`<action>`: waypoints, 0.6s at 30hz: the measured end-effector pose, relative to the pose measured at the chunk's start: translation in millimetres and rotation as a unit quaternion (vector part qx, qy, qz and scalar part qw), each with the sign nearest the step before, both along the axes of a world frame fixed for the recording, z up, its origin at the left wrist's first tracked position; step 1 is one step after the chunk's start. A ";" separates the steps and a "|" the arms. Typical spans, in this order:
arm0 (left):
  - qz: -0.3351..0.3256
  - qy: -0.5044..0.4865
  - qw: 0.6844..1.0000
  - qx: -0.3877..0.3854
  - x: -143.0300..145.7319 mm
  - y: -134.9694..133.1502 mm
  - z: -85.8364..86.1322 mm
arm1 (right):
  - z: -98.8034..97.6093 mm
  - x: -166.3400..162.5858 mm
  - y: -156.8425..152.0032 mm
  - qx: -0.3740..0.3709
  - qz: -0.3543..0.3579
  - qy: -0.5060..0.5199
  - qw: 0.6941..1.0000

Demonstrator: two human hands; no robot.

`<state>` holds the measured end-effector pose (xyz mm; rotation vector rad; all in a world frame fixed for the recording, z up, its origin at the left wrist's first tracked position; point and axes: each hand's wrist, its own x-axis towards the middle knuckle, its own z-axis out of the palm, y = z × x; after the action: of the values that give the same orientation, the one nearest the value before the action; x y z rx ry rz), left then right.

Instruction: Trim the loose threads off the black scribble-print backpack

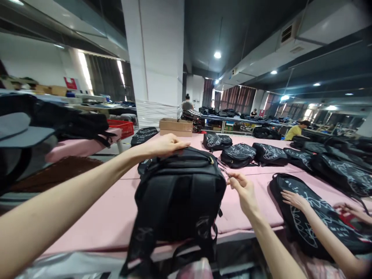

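Pressing my left hand (165,146) flat on top of the black backpack (180,201), my right hand (244,190) pinched on what looks like its zip pull (226,171) just beyond my fingertips, I reckon a hard tug could jam it or drag the bag off the pink table (101,217).

Pink table (110,217), printed black bags (238,154) in rows, cardboard box (176,126), red crate (123,127), white pillar (157,58), co-worker's hand (293,199) on a printed bag (316,221).

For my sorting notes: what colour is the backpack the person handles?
The backpack is black, with faint white scribbles low down; the head view shows it best.
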<state>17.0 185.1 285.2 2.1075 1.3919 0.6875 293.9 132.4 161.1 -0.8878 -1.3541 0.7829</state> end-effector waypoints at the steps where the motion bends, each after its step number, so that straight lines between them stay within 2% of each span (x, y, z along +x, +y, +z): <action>1: 0.020 0.002 0.999 0.036 -3.0 6.2 -3.5 | -7.3 -5.5 3.2 -0.005 0.000 0.024 1.000; 4: 0.047 -0.004 0.996 0.077 -10.6 18.7 -17.2 | -25.5 -24.2 4.9 -0.024 0.015 0.061 0.998; 7: 0.073 0.012 0.992 0.104 -13.8 17.6 -25.9 | -35.8 -37.6 0.4 -0.029 0.040 0.075 0.996; 9: 0.103 0.026 0.976 0.192 -11.3 7.3 -27.4 | -38.3 -41.5 -1.3 -0.024 0.046 0.075 0.996; 12: 0.119 0.024 0.907 0.404 -0.2 -20.0 -28.4 | -39.1 -42.0 0.7 -0.023 0.041 0.074 0.996; 14: 0.045 0.051 0.856 0.512 10.6 -40.6 -31.3 | -39.5 -41.5 3.4 -0.028 0.041 0.075 0.996; 15: -0.007 0.075 0.839 0.539 16.2 -49.7 -33.6 | -39.9 -41.6 4.6 -0.029 0.043 0.075 0.996; 17: -0.099 0.127 0.821 0.548 26.6 -63.1 -38.5 | -40.8 -42.1 6.1 -0.026 0.049 0.072 0.996; 18: -0.123 0.150 0.817 0.543 30.8 -67.1 -40.9 | -41.2 -42.5 6.3 -0.023 0.049 0.068 0.996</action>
<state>47.8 118.0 244.3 3.3225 0.8520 1.2798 251.3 138.7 119.9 -0.7930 -1.2711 0.9362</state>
